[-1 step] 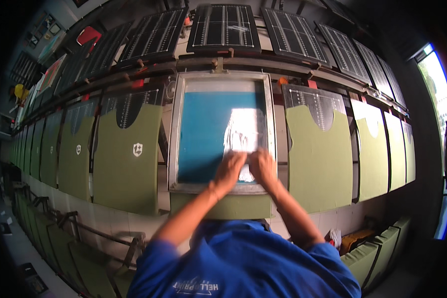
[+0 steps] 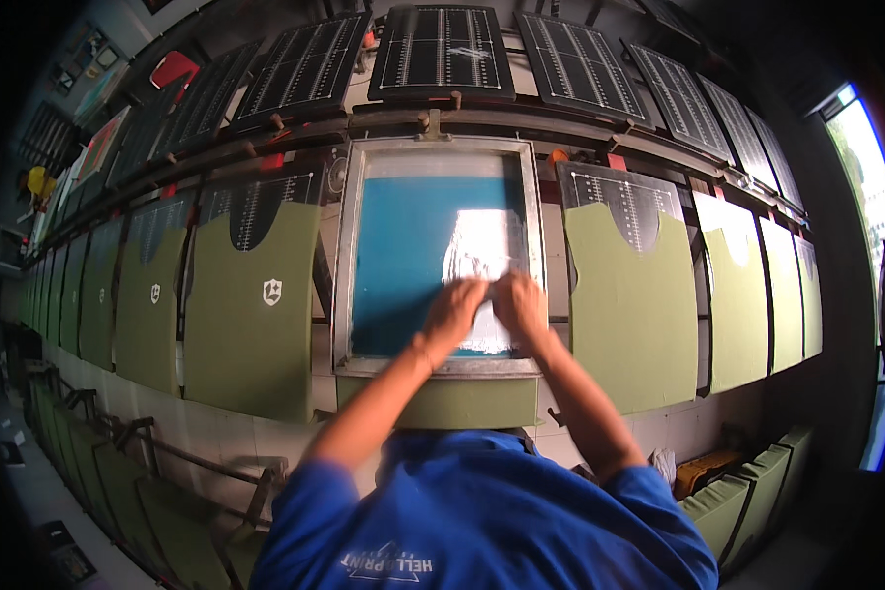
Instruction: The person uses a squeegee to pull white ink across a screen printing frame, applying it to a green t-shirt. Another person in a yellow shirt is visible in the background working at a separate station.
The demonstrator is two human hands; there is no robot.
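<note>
A screen-printing frame (image 2: 348, 265) with a pale metal rim and blue mesh (image 2: 398, 256) lies in front of me, over a green shirt (image 2: 438, 401) whose lower part shows below it. My left hand (image 2: 456, 313) and my right hand (image 2: 521, 309) are side by side over the right half of the mesh. Both have their fingers closed on a squeegee (image 2: 489, 294); only a small dark bit of it shows between them. Around it spreads a bright white patch (image 2: 482, 236) with ragged edges, where ink and glare are hard to tell apart.
Green shirts lie on boards to the left (image 2: 251, 324) and right (image 2: 634, 315); several on the left bear a small white emblem (image 2: 271, 291). Beyond a metal rail (image 2: 295, 141) stands a row of dark boards with white markings (image 2: 441, 49). More green-covered boards (image 2: 162, 492) stand behind me.
Both hands have moved a little away from my body along the mesh, still closed together. More of the white patch now shows on the near side of them.
</note>
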